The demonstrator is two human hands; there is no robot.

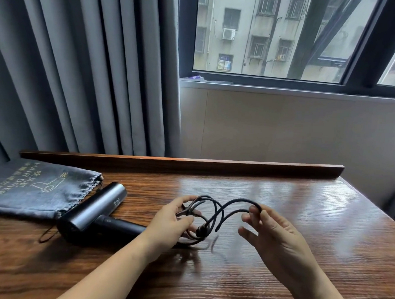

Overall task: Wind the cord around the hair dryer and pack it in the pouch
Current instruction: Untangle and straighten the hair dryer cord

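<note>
A dark grey hair dryer [95, 209] lies on its side on the wooden table [281, 199], left of centre, its handle pointing right toward my left hand. Its black cord [220, 210] is gathered in loose loops just above the table. My left hand [172, 223] grips the bundled loops at their left side. My right hand [270, 233] pinches one loop of the cord between its fingertips at the right. A grey drawstring pouch [34, 188] with a printed hair dryer picture lies flat at the far left, its mouth toward the dryer.
A raised wooden lip [191, 164] runs along the table's back edge. Grey curtains [81, 74] hang behind the left half and a window [277, 39] is above the wall on the right. The pouch's drawstring [48, 234] trails on the table in front of the dryer.
</note>
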